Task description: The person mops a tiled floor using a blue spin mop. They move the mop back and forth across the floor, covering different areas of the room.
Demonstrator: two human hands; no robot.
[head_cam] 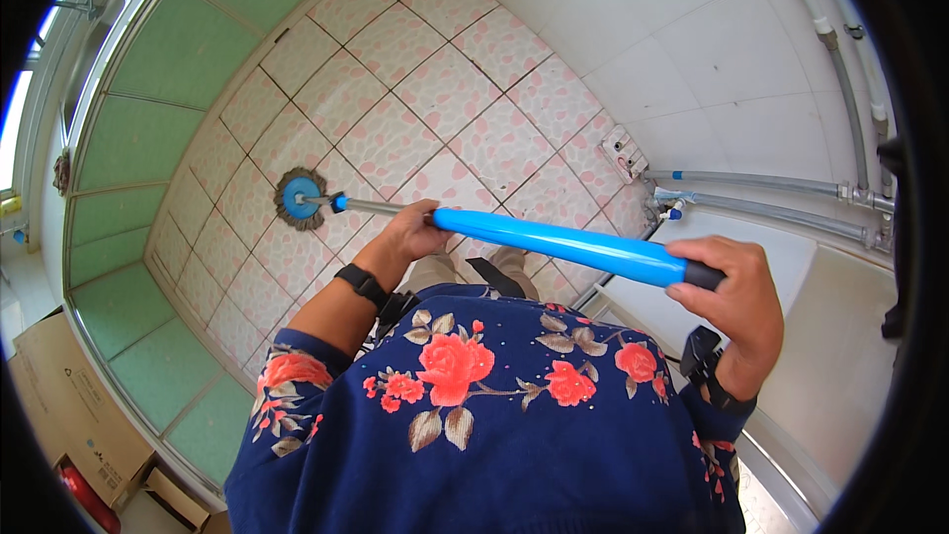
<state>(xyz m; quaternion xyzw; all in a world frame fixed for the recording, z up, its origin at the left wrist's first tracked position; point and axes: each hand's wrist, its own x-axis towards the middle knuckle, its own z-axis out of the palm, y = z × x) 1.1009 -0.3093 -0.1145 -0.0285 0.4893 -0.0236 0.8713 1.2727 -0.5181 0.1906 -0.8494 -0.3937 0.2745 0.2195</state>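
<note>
A mop with a blue sleeved handle (556,237) slants across in front of me. My right hand (730,282) grips its dark end cap at the right. Farther down, my left hand (419,230) is closed around the pole where the blue sleeve meets the metal tube (374,206). The round mop head (300,198), a blue disc ringed with grey-brown strands, rests on the tiled floor (445,119) at the left. Both wrists wear black straps.
Green cabinet doors (159,52) line the left side. At lower left lies a cardboard box (74,400) near a red object (87,498). Grey pipes (771,189) run along the white wall (667,37), above a white appliance or counter surface (741,245). A power socket (624,153) sits low there.
</note>
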